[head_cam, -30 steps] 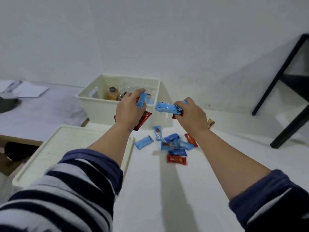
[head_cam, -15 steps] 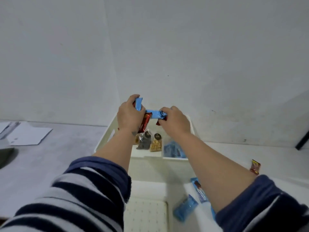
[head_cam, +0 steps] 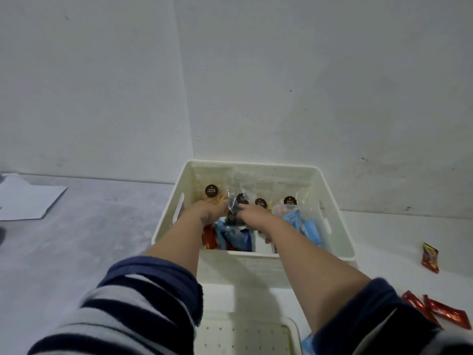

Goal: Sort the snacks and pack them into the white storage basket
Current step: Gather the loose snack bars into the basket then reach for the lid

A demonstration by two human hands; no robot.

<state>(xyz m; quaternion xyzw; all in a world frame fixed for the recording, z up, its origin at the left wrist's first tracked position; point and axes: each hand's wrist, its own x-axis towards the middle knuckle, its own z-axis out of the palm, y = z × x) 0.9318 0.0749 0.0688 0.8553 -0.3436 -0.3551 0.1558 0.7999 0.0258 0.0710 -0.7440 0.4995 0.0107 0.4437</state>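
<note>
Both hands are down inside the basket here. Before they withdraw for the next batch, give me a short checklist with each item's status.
1. Both hands inside the white storage basket: ok; left hand and right hand are both below the rim.
2. Bars released from the grip: cannot tell; fingers are hidden among the packets.
3. Blue packets grouped in the basket: ok; a cluster lies on the right side.
4. Clear labelled bags upright along the far wall: ok.
5. All snacks packed: not ok; red packets and a small red sachet lie outside to the right.
6. Basket lid clear of the opening: ok.
</note>
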